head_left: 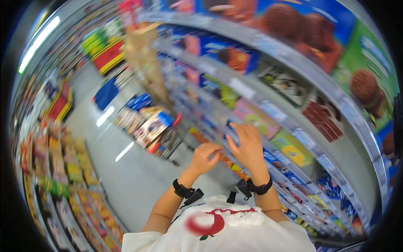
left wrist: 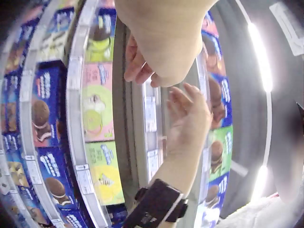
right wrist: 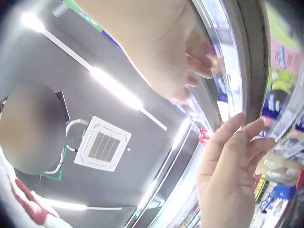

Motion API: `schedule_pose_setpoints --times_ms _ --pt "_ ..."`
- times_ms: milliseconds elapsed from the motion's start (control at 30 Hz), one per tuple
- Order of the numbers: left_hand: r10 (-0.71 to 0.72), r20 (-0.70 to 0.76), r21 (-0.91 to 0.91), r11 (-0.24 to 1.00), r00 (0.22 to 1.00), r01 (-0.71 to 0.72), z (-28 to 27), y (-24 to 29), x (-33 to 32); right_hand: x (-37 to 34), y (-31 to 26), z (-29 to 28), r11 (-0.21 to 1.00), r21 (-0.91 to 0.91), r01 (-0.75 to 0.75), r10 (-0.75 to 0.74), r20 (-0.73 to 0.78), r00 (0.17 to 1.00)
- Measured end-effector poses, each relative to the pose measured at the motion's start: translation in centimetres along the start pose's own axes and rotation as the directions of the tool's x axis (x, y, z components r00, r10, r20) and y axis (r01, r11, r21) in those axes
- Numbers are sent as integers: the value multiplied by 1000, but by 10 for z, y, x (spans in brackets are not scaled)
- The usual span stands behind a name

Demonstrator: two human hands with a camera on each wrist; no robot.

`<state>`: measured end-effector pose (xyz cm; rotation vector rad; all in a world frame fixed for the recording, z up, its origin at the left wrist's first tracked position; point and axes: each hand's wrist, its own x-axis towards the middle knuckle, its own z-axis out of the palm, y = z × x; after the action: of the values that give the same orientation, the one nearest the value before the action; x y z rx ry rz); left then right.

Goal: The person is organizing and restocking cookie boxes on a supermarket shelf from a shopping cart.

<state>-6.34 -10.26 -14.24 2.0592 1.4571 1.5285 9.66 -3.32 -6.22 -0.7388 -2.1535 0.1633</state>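
two grips (head_left: 205,158) (head_left: 247,147) beside one rack (head_left: 273,111)

Shelving rack (head_left: 268,42), tiered, pale metal with price rails; landmark, the pink carton (head_left: 256,115) on a middle tier.
- Same tier, beside the landmark: yellow-green carton (head_left: 296,149), with a bee picture.
- One tier above it: blue carton (head_left: 235,59), orange-brown picture.
- Two tiers above it: large blue carton (head_left: 287,23) and green carton (head_left: 367,71), both with chocolate-biscuit pictures.
- One tier below it: dark-blue carton (left wrist: 49,107), biscuit picture.

Floor (head_left: 136,180), grey, glossy, below the landmark. Bears, well apart from it: wheeled shopping cart (head_left: 173,145).
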Motion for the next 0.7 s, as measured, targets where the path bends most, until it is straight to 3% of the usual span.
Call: schedule_pose_setpoints --times_ms 67,100,200,300,333,433,533,567,667,700 --pt "-204 -145 1 979 968 206 -51 3 -30 4 -32 42 997 18 81 -82 362 929" --pt "-332 -205 -56 943 921 328 -74 4 -43 3 -46 62 999 4 35 -29 671 741" --pt "-590 -222 -25 800 777 600 -129 -22 -90 -15 -73 143 963 249 99 -254 733 631" --pt "-723 -35 256 661 690 705 -166 -44 -143 3 -128 173 941 272 199 -336 700 630" --pt "-775 42 351 603 631 716 -171 -49 -157 6 -135 181 940 283 193 -341 731 592" --pt "-797 249 473 596 551 649 -177 -73 -195 5 -145 207 946 303 117 -322 825 464" --pt "-823 371 517 568 431 640 -176 -100 -208 14 -138 246 967 201 154 -247 887 391" --pt "-807 389 500 589 443 634 -180 -107 -209 22 -138 257 984 108 144 -156 908 388" --pt "-782 406 476 622 472 622 -209 -128 -208 53 -144 315 981 59 187 -145 862 486" --pt "-787 398 477 616 471 627 -222 -142 -213 72 -153 334 989 102 107 -140 880 454"
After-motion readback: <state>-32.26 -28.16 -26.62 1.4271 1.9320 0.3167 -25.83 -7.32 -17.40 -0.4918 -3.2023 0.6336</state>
